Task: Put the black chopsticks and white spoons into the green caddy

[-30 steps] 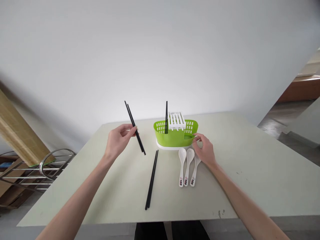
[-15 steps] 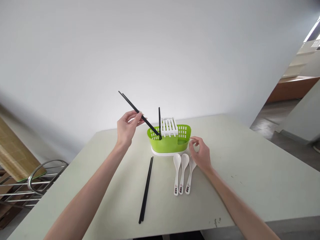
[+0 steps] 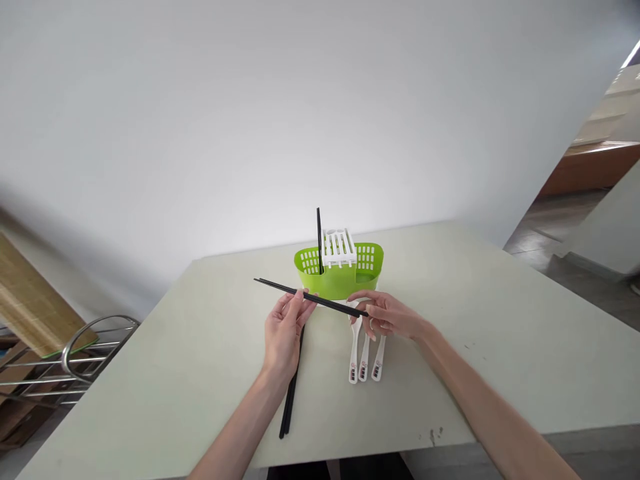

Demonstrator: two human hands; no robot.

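Observation:
My left hand (image 3: 287,330) pinches a pair of black chopsticks (image 3: 325,302) near their middle. They lie slanted in front of the basket, thin ends to the left. My right hand (image 3: 393,315) has its thumb and fingers around their thick right ends. Behind them stands a green basket (image 3: 337,285) with a white slatted rack (image 3: 339,248) on top. Other black chopsticks (image 3: 319,237) stand upright in its left compartment. Beneath my right hand lie three white spoons (image 3: 364,363), their bowls partly hidden. Another chopstick pair (image 3: 291,400) rests on the table, partly behind my left hand.
The pale table (image 3: 475,373) meets a white wall (image 3: 320,120) at the back. Left of the table stands a metal rack (image 3: 75,363) with a bamboo-coloured board (image 3: 37,303) above it. Dark marks show near the table's front edge.
My left hand has brought the chopsticks out of the basket, down and towards me, turning them flatter. My right hand has moved left from beside the basket to their thick ends.

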